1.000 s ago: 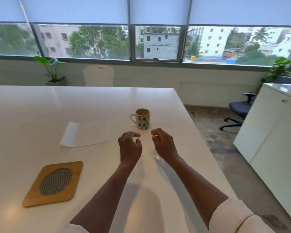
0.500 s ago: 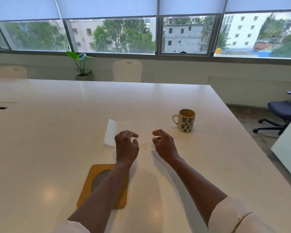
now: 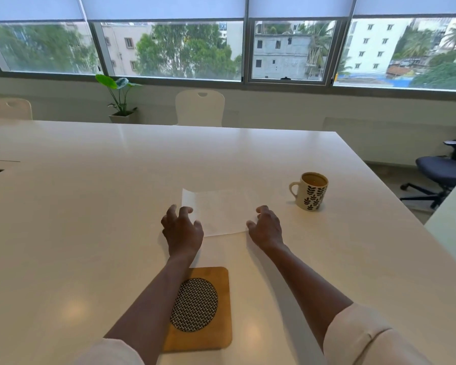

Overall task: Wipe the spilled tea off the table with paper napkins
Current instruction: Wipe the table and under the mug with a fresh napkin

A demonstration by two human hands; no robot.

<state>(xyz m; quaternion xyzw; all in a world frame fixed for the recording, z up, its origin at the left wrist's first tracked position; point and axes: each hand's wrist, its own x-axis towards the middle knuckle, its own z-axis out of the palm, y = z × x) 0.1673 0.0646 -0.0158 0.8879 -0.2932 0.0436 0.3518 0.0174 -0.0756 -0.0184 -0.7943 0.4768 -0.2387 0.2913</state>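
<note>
Since a moment ago, both hands spread apart; left hand (image 3: 182, 229) and right hand (image 3: 267, 227) now sit at the napkin's (image 3: 221, 213) near corners, fingers (image 3: 172, 209) loosely curled, holding nothing.

Both forearms extended forward with sleeves rolled to the elbows, palms down: left hand (image 3: 182, 231) with its 5 fingers spread and curled, holding nothing; right hand (image 3: 267, 227) likewise loosely curled and empty, set well apart from the left.

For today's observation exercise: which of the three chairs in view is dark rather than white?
The wheeled office chair right of the table; the other two are white.
</note>
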